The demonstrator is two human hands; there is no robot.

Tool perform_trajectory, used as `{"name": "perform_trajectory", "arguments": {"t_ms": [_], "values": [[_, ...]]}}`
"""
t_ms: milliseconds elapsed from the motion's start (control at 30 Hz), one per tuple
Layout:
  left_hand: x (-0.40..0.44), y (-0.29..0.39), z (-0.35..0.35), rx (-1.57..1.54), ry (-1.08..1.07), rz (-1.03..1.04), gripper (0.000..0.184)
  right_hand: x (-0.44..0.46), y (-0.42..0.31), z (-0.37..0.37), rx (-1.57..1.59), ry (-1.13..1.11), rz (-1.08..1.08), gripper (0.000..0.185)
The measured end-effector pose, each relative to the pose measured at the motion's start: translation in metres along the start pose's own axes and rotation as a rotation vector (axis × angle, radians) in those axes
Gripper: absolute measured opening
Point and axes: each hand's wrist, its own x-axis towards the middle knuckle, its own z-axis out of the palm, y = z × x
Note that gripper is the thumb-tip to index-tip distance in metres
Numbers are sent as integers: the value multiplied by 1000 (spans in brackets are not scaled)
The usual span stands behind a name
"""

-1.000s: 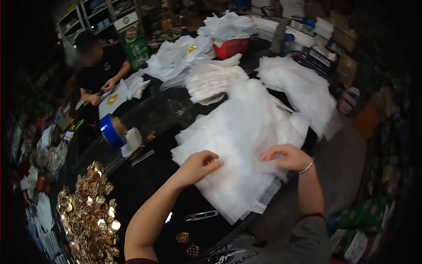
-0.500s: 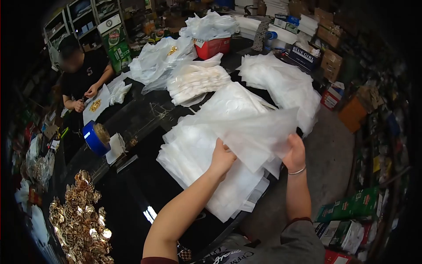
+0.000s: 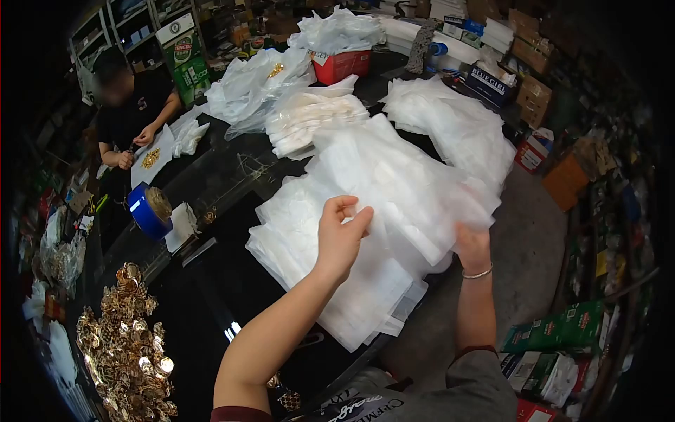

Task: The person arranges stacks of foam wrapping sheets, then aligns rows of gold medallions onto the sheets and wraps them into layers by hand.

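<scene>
White sheet (image 3: 418,200) shifted, partly covering the right hand (image 3: 474,246).

You are in a workshop, by its contents: one long black worktable (image 3: 218,281) bearing piled white sheets (image 3: 383,281), a heap of gold-coloured metal pieces (image 3: 126,344), one blue roll (image 3: 145,214) and one red bin (image 3: 344,68) heaped with white material. Across from you, one co-worker (image 3: 140,109), hands near small gold pieces (image 3: 150,157). Round about you: open shelving (image 3: 110,28), stacked cardboard cartons (image 3: 532,53), green printed boxes (image 3: 559,327), grey floor (image 3: 534,239).
</scene>
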Motion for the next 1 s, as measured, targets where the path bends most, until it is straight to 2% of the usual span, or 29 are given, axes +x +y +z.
{"name": "perform_trajectory", "arguments": {"t_ms": [33,133,267,367,433,500,567,600,667,700,767,833,867,933,967,1000], "values": [[-3,4,-3,5,-2,-2,43,-2,-2,5,-69,-20,-31,22],[-15,10,-14,-176,24,-135,45,-7,-5,11,-423,-265,96,21],[-36,9,-30,-260,58,-210,48,-4,-2,23,-684,-647,-16,19],[-64,1,-54,-98,128,-345,47,-17,10,32,-585,-1093,29,19],[-81,2,-74,-18,125,-389,47,-23,22,24,-595,-1182,64,22],[-89,8,-95,70,145,-393,45,-18,23,16,-474,-1221,315,29],[-89,12,-115,155,175,-318,43,-1,8,13,-392,-1144,578,34],[-87,15,-123,190,189,-272,42,13,-4,14,-432,-1036,583,26],[-77,38,-117,635,191,308,33,35,4,7,-438,-514,500,21],[-73,53,-109,813,193,570,30,53,18,-1,-521,-359,363,21],[-60,71,-68,984,-41,845,28,87,58,-22,-759,-35,149,23],[-45,80,-32,1112,-289,1056,27,111,100,-50,-1023,56,68,27],[-30,70,-22,1181,-309,1040,29,120,118,-62,-1166,90,26,29],[9,39,-23,1342,-301,958,36,118,136,-64,-1403,123,100,38],[23,37,-26,1451,-285,690,39,117,145,-65,-1520,134,141,42],[37,32,-36,1488,-259,498,42,114,157,-75,-1600,132,81,44]]}}
